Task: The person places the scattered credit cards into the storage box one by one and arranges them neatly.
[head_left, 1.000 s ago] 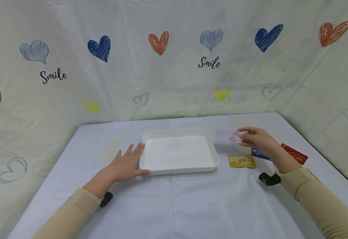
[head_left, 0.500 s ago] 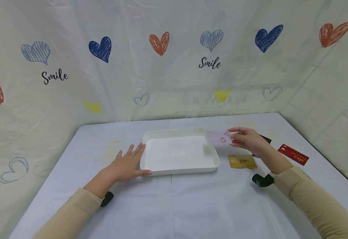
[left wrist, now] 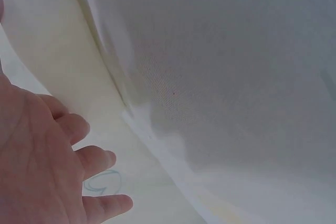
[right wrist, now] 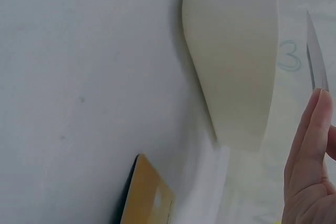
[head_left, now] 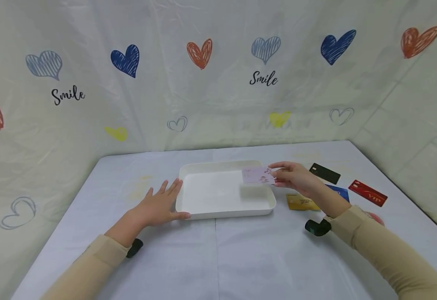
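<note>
A white rectangular tray (head_left: 222,214) stands in the middle of the table. My left hand (head_left: 158,208) rests against its left side with fingers spread; the left wrist view shows that hand (left wrist: 47,156) with its fingers extended. Over the tray's right part, my right hand (head_left: 295,178) pinches a pale pink card (head_left: 257,175) by its right end. In the right wrist view the card (right wrist: 316,51) appears nearly edge-on beyond the fingertips of the right hand (right wrist: 310,166), above the tray wall (right wrist: 231,61).
Right of the tray lie a gold card (head_left: 301,202), a black card (head_left: 325,173), a blue card (head_left: 338,192) and a red VIP card (head_left: 368,193). A reddish item (head_left: 375,217) is partly hidden by the right sleeve. A heart-printed sheet (head_left: 218,96) hangs behind the table.
My right hand has carried the pink card leftward, from beside the tray to over its right part. The black card has come into sight. My left hand has stayed at the tray's left side.
</note>
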Tool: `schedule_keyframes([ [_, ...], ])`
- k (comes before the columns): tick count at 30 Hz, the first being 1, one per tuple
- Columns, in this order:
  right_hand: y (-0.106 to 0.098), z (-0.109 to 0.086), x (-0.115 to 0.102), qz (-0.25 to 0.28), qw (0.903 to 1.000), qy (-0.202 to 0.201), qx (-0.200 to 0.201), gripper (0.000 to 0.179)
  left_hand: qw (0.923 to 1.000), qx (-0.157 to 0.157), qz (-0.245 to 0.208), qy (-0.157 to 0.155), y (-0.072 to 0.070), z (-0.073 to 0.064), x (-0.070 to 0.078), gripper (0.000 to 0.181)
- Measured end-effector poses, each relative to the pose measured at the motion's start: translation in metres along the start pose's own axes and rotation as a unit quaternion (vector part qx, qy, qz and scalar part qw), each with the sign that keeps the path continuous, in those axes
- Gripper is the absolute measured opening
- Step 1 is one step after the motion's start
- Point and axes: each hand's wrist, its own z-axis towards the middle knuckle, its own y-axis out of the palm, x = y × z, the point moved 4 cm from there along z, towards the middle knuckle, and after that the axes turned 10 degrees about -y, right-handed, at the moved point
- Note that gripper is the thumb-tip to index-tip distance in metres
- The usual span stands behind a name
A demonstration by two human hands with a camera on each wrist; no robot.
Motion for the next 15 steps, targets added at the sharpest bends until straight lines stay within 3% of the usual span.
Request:
schedule_keyframes([
  [7, 0.017, 0.005, -0.013, 0.022, 0.9993, -0.025, -0.019, 0.047, 1.0000, -0.006, 0.000, 0.001, -0.003, -0.001, 0.001, 0.113],
  [15, 0.035, 0.014, -0.017, 0.036, 0.9989, -0.025, -0.015, 0.046, 0.9999, -0.008, -0.013, -0.007, -0.002, -0.001, 0.001, 0.118],
])
